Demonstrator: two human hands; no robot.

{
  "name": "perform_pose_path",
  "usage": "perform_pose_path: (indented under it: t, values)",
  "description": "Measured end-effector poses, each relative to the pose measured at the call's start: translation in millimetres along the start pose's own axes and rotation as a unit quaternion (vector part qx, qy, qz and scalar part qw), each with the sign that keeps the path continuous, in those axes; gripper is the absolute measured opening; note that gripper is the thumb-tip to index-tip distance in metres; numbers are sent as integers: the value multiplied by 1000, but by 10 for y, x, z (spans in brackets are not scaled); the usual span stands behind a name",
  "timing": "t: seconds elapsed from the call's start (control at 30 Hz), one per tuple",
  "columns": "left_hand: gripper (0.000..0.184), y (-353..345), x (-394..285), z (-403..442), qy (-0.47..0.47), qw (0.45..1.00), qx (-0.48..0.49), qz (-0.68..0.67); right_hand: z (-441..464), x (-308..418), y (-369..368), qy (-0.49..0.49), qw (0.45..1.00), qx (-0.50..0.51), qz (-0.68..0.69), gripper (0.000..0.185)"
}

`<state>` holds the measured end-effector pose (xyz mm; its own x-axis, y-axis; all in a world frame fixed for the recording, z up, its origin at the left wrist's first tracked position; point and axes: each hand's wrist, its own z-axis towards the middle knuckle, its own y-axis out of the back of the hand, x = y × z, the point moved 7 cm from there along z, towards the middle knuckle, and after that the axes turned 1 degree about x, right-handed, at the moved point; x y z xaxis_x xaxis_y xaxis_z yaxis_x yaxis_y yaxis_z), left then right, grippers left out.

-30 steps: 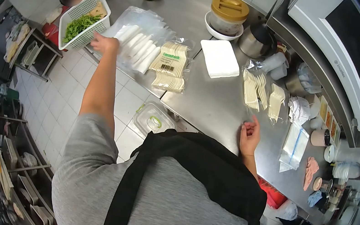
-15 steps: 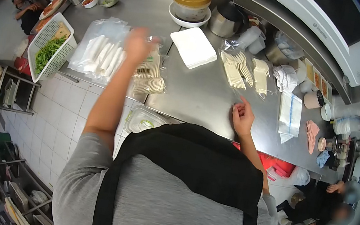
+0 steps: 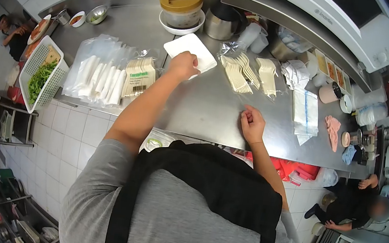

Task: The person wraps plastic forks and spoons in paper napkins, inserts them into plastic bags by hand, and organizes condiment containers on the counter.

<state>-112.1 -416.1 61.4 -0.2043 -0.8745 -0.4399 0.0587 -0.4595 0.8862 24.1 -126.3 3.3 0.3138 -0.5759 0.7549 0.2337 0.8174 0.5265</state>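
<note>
My left hand (image 3: 183,65) reaches over a stack of white paper napkins (image 3: 178,44). Its curled fingers meet the near edge of the stack, though the fingertips are partly hidden. My right hand (image 3: 252,125) hovers at the counter's near side, fingers curled in, with nothing visible in it. Left of the napkins lies a clear pack of pale disposable cutlery (image 3: 140,78) with a printed label, beside white wrapped rolls (image 3: 98,78) on clear plastic. Beyond my right hand are opened packs of pale forks (image 3: 241,72) and spoons (image 3: 267,77).
A white basket of greens (image 3: 43,75) stands at the counter's left end. A gold-lidded tub (image 3: 181,4) and a metal pot (image 3: 220,21) sit behind. Folded white bags (image 3: 305,112) and a pink cloth (image 3: 331,132) lie right. Other people (image 3: 349,203) are at both sides.
My left hand has moved right, from above the cutlery pack to the napkin stack. My right hand stays near the same spot, its index finger more bent. The camera view has shifted slightly.
</note>
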Motion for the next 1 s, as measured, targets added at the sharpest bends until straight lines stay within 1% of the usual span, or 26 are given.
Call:
perform_pose_path:
  t: [0.03,0.13,0.17,0.27,0.33,0.37,0.47,0.57,0.67,0.73,0.77,0.8,0.87,0.9,0.97,1.0]
  values:
    - [16,-11,-8,11,-6,999,-13,29,3,6,4,0,1000,3,-1,27]
    - [16,-174,226,139,48,994,73,-58,17,12,2,1,1000,10,2,27]
    - [15,-163,252,141,34,994,57,-84,9,17,0,2,1000,12,5,27]
    - [12,-140,282,129,77,989,73,-101,21,116,34,16,1000,13,17,27]
    - [11,-113,342,165,56,993,29,-104,21,90,36,9,999,10,40,27]
    - [11,-115,352,170,44,993,9,-107,16,64,57,4,999,7,50,26]
    - [16,359,-39,-6,-25,992,-123,-12,10,-213,65,-55,980,-32,186,26]
    - [16,794,-748,-399,-138,978,-153,-32,8,-486,227,-102,955,-109,256,19]
    - [17,701,-1232,-852,-245,955,-169,-10,145,-558,645,-48,990,-116,58,13]
    - [23,467,-1486,-1084,-289,953,-87,-2,372,-575,913,-40,993,-106,-35,11]
    - [25,304,-1626,-1198,-319,945,-63,16,489,-602,1003,-36,991,-100,-80,10]
    - [26,100,-1759,-1306,-348,936,-38,34,598,-673,1012,-33,992,-76,-97,11]
    - [24,-380,-1941,-1494,-379,924,44,22,807,-832,952,-26,991,-27,-128,12]
    - [22,-624,-1995,-1549,-405,911,73,13,888,-934,878,-32,990,8,-137,13]
    - [19,-1011,-2084,-1639,-455,881,131,-6,952,-932,849,-73,982,13,-176,14]
    - [18,-1066,-2099,-1620,-438,886,151,-25,975,-930,827,-93,976,16,-195,15]
